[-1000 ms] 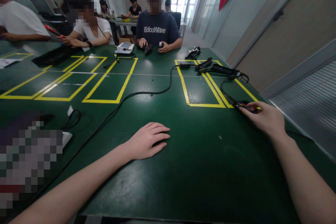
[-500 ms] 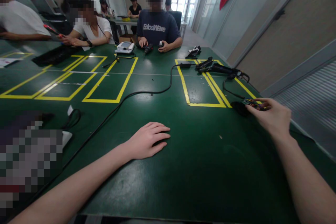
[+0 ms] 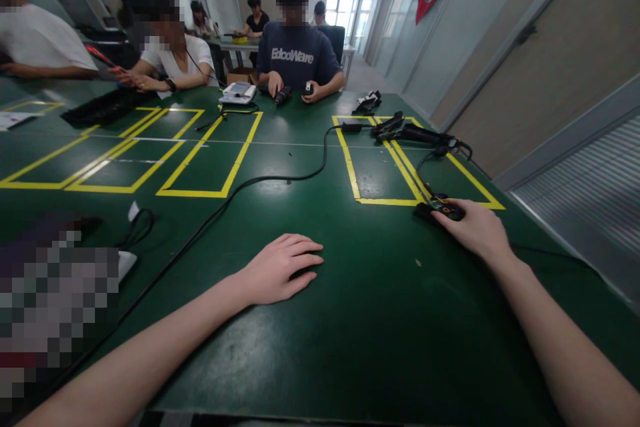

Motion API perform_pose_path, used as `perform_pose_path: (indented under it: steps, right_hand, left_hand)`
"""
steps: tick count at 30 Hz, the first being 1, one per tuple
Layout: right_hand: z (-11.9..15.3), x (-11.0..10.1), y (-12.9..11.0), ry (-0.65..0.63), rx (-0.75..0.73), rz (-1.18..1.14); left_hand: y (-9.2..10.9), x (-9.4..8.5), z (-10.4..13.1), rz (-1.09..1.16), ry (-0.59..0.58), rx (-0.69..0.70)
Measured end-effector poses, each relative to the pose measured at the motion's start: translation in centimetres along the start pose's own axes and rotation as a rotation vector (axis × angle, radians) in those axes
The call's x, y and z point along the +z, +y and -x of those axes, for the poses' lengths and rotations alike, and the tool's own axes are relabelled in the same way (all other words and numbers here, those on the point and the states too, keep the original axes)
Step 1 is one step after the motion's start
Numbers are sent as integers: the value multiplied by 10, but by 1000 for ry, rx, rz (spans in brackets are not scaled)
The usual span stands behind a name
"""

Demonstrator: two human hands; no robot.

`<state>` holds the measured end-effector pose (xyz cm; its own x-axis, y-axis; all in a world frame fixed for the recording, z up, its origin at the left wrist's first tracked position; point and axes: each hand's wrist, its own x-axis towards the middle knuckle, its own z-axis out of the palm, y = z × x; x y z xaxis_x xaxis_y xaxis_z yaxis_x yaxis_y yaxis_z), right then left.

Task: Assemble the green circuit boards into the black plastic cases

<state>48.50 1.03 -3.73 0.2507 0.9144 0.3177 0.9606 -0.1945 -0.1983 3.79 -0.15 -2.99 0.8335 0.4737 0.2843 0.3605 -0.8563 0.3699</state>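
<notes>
Right hand (image 3: 475,223): fingers narrowed on a dark device with exposed wires (image 3: 447,211), low over the green bench (image 3: 350,320), at the near end of a yellow-taped outline (image 3: 393,202). Contact beneath it: cannot tell. Left hand (image 3: 287,267): palm down, fingers loosely spread, nothing held. Bare bench between the hands and toward the near edge; right edge beyond the right hand. Black cable (image 3: 260,178) curves past left hand's far side.

Left hand (image 3: 284,269) palm-down, fingers slightly spread; right arm extended, hand (image 3: 473,225) in a pinching grip.
</notes>
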Motion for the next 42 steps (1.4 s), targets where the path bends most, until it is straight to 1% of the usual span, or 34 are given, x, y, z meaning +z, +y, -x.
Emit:
perform_pose_path:
  steps: [1, 3, 6, 8, 10, 12, 14, 16, 20, 22, 24, 28, 31, 34, 38, 42]
  right_hand:
    - [4, 1, -14, -34, -11, -27]
    - [15, 3, -47, -75, -131, -129]
    - [43, 3, -102, -144, -421, -336]
    - [66, 1, -135, -254, -632, -456]
    - [87, -2, -158, -345, -791, -521]
    - [102, -4, -169, -365, -876, -522]
    - [107, -5, -172, -337, -915, -539]
    - [107, -5, -170, -289, -941, -583]
    - [102, -6, -167, -169, -1010, -641]
    - [101, -7, -168, -140, -1026, -624]
    - [101, -7, -169, -138, -1021, -588]
    - [100, -4, -169, -159, -960, -555]
    - [97, -2, -168, -160, -920, -576]
    - [94, -4, -164, -174, -934, -593]
    - [90, -5, -159, -250, -922, -600]
    - [89, -2, -159, -266, -897, -617]
  left_hand:
    - [0, 0, 0, 1, 3, -1]
    - [-1, 1, 0, 1, 8, 6]
    - [0, 1, 0, 1, 45, 30]
    - [2, 0, 0, 2, 111, 37]
    - [5, -2, 0, 7, 185, 56]
    - [7, -2, 0, 18, 219, 100]
    - [10, -2, -1, 26, 213, 132]
    - [13, 0, -2, 24, 184, 110]
    - [19, 4, -4, 1, 150, -41]
    - [20, 6, -4, -17, 155, -106]
    - [20, 7, -3, -28, 149, -131]
    - [17, 8, -1, -18, 126, -111]
    - [14, 8, 0, -35, 190, -116]
    - [13, 7, 0, -23, 249, -145]
    - [11, 6, 0, 30, 262, -185]
    - [12, 4, 0, 49, 243, -167]
